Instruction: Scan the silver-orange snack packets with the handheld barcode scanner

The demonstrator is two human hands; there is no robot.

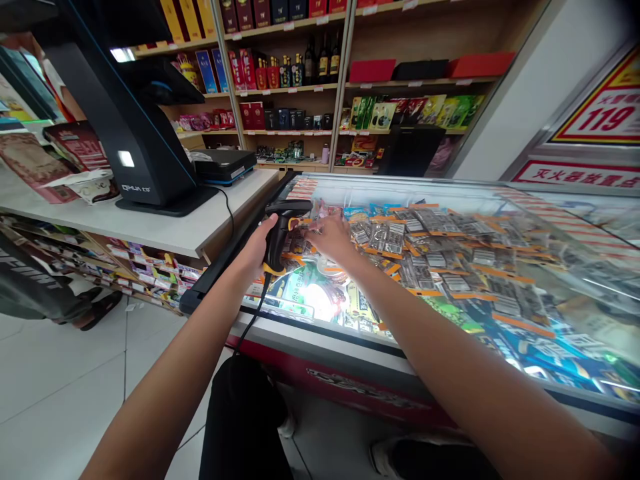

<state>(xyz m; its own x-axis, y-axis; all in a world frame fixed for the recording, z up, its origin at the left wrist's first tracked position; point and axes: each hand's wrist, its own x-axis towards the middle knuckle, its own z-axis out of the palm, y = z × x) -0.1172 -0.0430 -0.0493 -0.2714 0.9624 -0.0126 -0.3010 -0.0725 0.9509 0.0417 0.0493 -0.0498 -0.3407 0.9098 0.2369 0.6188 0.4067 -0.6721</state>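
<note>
My left hand (pixel 259 245) is wrapped round the handle of a black barcode scanner (pixel 276 243) with yellow-orange trim. A black cable hangs from the handle. In front of the scanner's head, my right hand (pixel 333 235) has its fingers curled down at a small clear packet with an orange edge (pixel 303 225); the fingertips are partly hidden. Many similar orange-edged packets (pixel 387 235) with printed labels lie spread to the right, over the glass-topped chest freezer (pixel 320 325). Bright colored packages show beneath the glass, with a strong light glare among them.
At the left, a white counter (pixel 230 230) carries a black point-of-sale stand (pixel 145 147) and a flat black scale-like device (pixel 225 165). Shelves (pixel 285 90) with boxes and bottles stand behind. Another person's leg (pixel 40 287) is at far left.
</note>
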